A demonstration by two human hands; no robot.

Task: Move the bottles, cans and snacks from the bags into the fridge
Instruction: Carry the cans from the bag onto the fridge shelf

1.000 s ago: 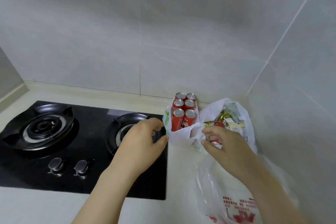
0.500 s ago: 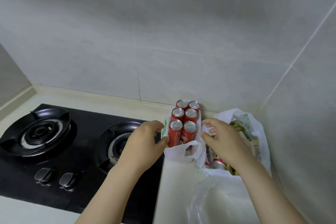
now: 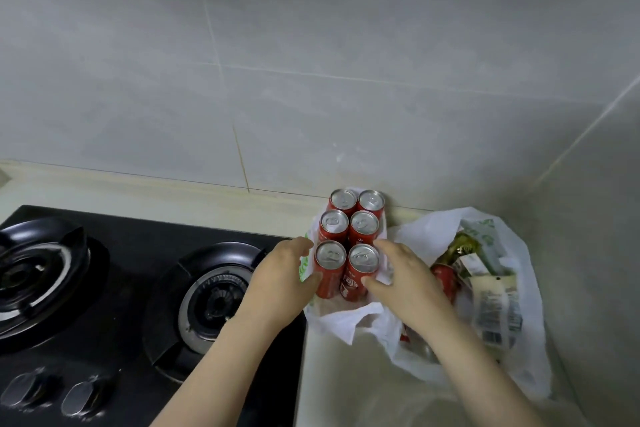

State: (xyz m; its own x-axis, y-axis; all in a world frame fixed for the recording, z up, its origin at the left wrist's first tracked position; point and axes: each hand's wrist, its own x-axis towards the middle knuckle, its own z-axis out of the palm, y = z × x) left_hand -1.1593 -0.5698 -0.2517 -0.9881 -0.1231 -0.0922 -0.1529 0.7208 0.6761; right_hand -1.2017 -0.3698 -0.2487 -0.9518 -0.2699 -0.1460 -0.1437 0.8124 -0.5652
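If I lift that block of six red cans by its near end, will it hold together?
Uncertain: no wrap is visible around the six upright red drink cans, so they may separate. Tall and narrow, they probably tip easily. The left hand and right hand flank the front pair; squeezing there likely lifts only those.

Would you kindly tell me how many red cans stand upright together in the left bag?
6, in the left bag: two at the back, two in the middle, two at the front between both hands. The right bag may hide others.

White bag (image 3: pixel 341 321) hides the red cans' (image 3: pixel 330 276) bases.
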